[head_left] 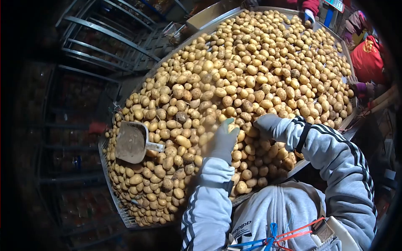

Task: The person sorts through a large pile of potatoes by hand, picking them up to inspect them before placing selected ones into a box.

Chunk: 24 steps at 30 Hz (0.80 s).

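Observation:
A large heap of potatoes (251, 69) fills the table in front of me, yellow-brown, some darker with dirt. My left hand (224, 142), in a grey glove with greenish fingertips, is over the near part of the heap. Its thumb and a finger stand apart, and no potato shows between them. Just to its right, my right hand (268, 124), gloved in grey, is low over the potatoes with its fingers curled in. Whatever those fingers hold, if anything, is hidden. Several potatoes lie between and below both hands.
A scoop (132, 142) with a pale handle rests on the heap at left. The table's metal rim (115, 196) borders the potatoes. Across the table, another person's gloved hand (309, 16) touches the heap. Metal racks (109, 35) stand at upper left, beside a cardboard box (211, 14).

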### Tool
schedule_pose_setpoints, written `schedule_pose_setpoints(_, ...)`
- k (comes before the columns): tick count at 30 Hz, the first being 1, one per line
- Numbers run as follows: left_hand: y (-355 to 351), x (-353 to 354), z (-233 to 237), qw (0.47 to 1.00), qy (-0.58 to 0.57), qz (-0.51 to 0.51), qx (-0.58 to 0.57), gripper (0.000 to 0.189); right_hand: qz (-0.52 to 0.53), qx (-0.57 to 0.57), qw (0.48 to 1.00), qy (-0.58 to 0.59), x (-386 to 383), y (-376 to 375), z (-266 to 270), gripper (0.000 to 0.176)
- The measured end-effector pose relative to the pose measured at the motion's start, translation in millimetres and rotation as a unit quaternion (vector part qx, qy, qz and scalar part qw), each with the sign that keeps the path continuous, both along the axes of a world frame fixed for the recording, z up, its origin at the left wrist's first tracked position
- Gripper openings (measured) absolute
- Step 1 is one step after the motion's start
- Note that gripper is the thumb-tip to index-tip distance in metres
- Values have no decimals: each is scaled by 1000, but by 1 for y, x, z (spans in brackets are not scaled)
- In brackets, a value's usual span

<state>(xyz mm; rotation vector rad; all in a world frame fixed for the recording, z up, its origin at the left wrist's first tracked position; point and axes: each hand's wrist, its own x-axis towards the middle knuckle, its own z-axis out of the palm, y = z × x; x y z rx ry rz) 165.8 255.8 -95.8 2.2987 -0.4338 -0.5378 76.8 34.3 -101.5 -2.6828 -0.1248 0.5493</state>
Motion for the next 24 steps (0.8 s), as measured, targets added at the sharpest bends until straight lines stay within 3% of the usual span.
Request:
schedule_pose_setpoints(1, 2, 1, -5, 992, 78, 36, -88, 46, 5, 12, 1000, -23, 3, -5, -3, 22)
schedule_pose_setpoints(2, 7, 1, -10, 970, 149, 61, -184, 45, -94, 135, 986, 33, 2, -12, -5, 21)
schedule_pose_setpoints(3, 7, -1, -3, 932, 219, 90, -274, 43, -191, 256, 944, 88, 0, -18, 4, 21)
schedule_pose_setpoints(5, 11, -1, 18, 860, 356, 117, -347, 49, -341, 444, 816, 143, -4, -30, 4, 25)
schedule_pose_setpoints(6, 17, -1, 15, 831, 400, 115, -369, 51, -352, 549, 747, 130, -14, -36, -2, 28)
schedule_pose_setpoints(7, 14, -9, 19, 821, 408, 131, -378, 53, -248, 529, 811, -24, -22, -35, -12, 28)
schedule_pose_setpoints(10, 6, -31, 27, 799, 435, 109, -400, 52, -255, 758, 575, 172, -51, -28, -19, 29)
schedule_pose_setpoints(12, -13, -47, 19, 820, 400, 101, -397, 52, -319, 759, 536, 188, -64, -9, -13, 32)
schedule_pose_setpoints(14, -42, -78, 11, 858, 327, 115, -379, 52, -366, 716, 559, 202, -76, 4, 6, 41)
schedule_pose_setpoints(15, -54, -88, 32, 808, 494, 96, -306, 59, -349, 645, 679, 23, -81, 13, -18, 45)
schedule_pose_setpoints(16, -63, -108, 25, 852, 417, 68, -308, 64, -356, 730, 578, 77, -94, 13, -6, 50)
schedule_pose_setpoints(17, -72, -129, 19, 892, 334, 47, -302, 69, -365, 709, 592, 118, -107, 0, 6, 51)
schedule_pose_setpoints(19, -95, -152, 8, 831, 385, 54, -398, 67, -342, 674, 636, 156, -133, -24, 17, 55)
schedule_pose_setpoints(20, -101, -155, 3, 881, 337, 12, -331, 57, -340, 643, 678, 109, -150, -32, 22, 54)
schedule_pose_setpoints(22, -120, -169, -13, 932, 228, -116, -259, 59, -332, 657, 673, 73, -180, -49, 3, 51)
schedule_pose_setpoints(24, -142, -191, -28, 947, 110, -241, -181, 62, -373, 638, 657, 148, -216, -78, -18, 46)
